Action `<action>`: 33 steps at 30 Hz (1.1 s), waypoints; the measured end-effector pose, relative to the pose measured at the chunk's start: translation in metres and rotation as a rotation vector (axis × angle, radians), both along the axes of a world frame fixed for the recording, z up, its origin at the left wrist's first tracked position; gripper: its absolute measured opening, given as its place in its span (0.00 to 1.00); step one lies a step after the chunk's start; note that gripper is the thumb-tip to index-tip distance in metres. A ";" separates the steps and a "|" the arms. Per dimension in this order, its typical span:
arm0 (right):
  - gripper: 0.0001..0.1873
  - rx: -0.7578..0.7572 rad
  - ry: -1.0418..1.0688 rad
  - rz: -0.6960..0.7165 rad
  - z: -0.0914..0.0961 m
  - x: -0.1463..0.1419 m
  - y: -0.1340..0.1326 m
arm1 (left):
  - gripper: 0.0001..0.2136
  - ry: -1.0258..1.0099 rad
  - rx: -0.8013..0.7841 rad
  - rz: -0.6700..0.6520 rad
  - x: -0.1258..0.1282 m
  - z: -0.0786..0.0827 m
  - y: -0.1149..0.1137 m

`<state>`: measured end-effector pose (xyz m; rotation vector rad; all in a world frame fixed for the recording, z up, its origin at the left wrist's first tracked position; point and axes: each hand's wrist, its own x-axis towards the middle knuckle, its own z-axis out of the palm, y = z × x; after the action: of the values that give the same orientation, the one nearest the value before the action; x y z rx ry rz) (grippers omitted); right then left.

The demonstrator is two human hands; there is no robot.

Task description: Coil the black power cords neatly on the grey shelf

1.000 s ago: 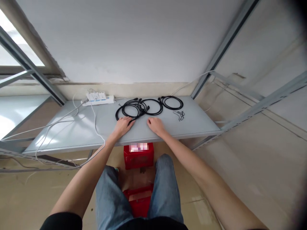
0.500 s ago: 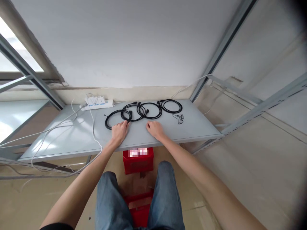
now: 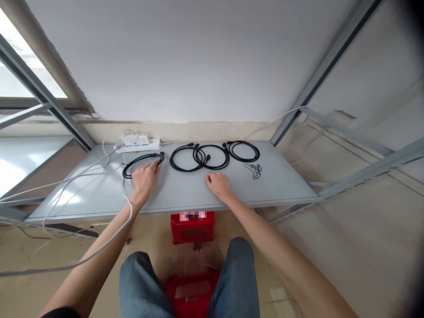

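My left hand (image 3: 145, 181) is closed on the near right side of a coiled black cable (image 3: 125, 171), the leftmost coil on the grey shelf (image 3: 185, 194). The plug end of that coil sticks out past my fingers. Curled into a loose fist, my right hand (image 3: 217, 183) rests near the shelf's front edge with nothing visible in it. Two overlapping black cable coils (image 3: 181, 168) lie beyond and between my hands. Farther right is another coiled cable (image 3: 245, 160), with a small tangle of thin black ties (image 3: 254, 171) in front of it.
A white power strip (image 3: 141, 145) with adapters stands at the back left. A loose white cord (image 3: 109, 240) hangs across my left forearm. Metal posts (image 3: 298, 101) frame the shelf, a wall rises behind it, and a red crate (image 3: 192, 232) sits below.
My left hand has moved left along the shelf, bringing the leftmost coil with it, away from the overlapping pair. My right hand has stayed nearly in place. The view has shifted slightly.
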<state>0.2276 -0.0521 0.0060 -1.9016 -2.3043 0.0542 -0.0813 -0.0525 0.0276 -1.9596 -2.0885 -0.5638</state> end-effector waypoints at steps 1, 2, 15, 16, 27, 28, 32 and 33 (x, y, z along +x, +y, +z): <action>0.17 -0.002 -0.001 -0.004 0.000 0.000 0.001 | 0.23 0.010 -0.036 0.031 -0.008 0.003 0.003; 0.17 -0.004 0.000 -0.009 0.000 0.000 0.001 | 0.23 0.032 -0.069 0.052 -0.014 0.006 0.004; 0.18 -0.018 -0.022 -0.001 0.000 0.001 0.001 | 0.18 0.177 -0.068 -0.516 0.087 -0.017 0.034; 0.18 -0.016 -0.026 0.000 0.000 0.001 0.002 | 0.17 0.200 -0.064 -0.537 0.089 -0.018 0.039; 0.22 0.200 0.146 0.124 -0.002 0.002 -0.002 | 0.13 0.249 -0.151 -0.815 0.072 -0.021 0.039; 0.25 0.279 0.166 0.162 -0.003 0.003 -0.002 | 0.13 0.268 -0.152 -0.846 0.071 -0.021 0.037; 0.31 0.380 0.209 0.416 -0.007 0.006 0.004 | 0.11 0.358 -0.122 -0.902 0.069 -0.020 0.029; 0.30 0.355 0.216 0.484 -0.008 0.007 0.006 | 0.12 0.368 -0.108 -0.898 0.069 -0.019 0.027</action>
<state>0.2343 -0.0457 -0.0022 -1.0944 -2.3724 -0.0848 -0.0123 -0.0257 0.0084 -2.7561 -0.9730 -0.1840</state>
